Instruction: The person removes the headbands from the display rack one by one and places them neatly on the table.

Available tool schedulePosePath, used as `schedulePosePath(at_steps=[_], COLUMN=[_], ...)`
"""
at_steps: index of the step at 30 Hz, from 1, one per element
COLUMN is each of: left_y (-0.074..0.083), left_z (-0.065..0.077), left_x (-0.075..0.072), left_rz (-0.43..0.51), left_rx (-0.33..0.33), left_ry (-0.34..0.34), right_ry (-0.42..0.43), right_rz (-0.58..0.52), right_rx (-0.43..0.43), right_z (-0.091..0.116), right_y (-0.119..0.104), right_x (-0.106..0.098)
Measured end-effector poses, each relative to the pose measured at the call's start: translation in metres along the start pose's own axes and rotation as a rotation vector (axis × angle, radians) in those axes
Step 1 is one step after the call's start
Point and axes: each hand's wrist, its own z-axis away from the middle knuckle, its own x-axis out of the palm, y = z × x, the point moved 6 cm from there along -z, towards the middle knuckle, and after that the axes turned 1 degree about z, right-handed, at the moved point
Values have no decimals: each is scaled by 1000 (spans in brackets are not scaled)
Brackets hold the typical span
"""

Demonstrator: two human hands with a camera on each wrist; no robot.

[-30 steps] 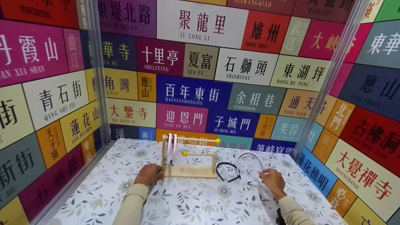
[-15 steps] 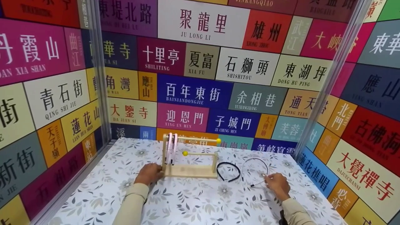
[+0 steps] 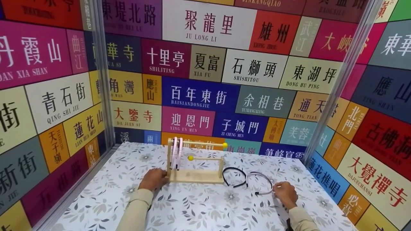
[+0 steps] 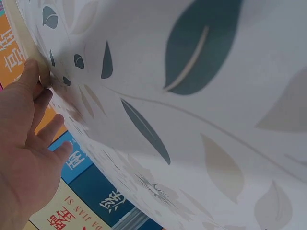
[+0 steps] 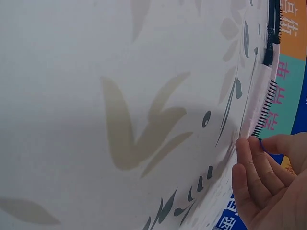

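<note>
A wooden headband rack (image 3: 196, 176) stands on the table, its two rods tipped with yellow balls. Several pink headbands (image 3: 175, 154) hang at the upper rod's left end. My left hand (image 3: 153, 179) holds the left end of the rack's base, thumb and finger pinching the wood (image 4: 42, 69) in the left wrist view. A light pink headband (image 3: 265, 176) with a toothed edge lies right of the rack; my right hand (image 3: 286, 194) pinches its right side between thumb and fingertips. Between rack and pink headband lies a black headband (image 3: 240, 169), its left side close to the base.
A white cloth with leaf prints (image 3: 205, 208) covers the table. Panel walls (image 3: 199, 93) with coloured sign blocks enclose it at the back and both sides, with clear corner posts (image 3: 104, 77) at the joints.
My right hand has moved right and slightly down, and the light pink headband has gone from standing raised to lying low on the cloth. The left hand and rack stay put.
</note>
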Motion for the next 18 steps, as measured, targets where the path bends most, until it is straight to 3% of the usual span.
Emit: schedulePosePath(at_steps=[4, 12, 18], left_y=[3, 1, 3], left_z=[6, 5, 6], left_x=[-4, -2, -2], left_rz=[22, 39, 39], left_rx=[-29, -52, -32], left_ry=[-24, -42, -29], right_ry=[-18, 8, -21], right_rz=[13, 70, 94], right_rx=[6, -93, -95], right_z=[0, 0, 1], right_y=[1, -4, -2], right_x=[2, 5, 7])
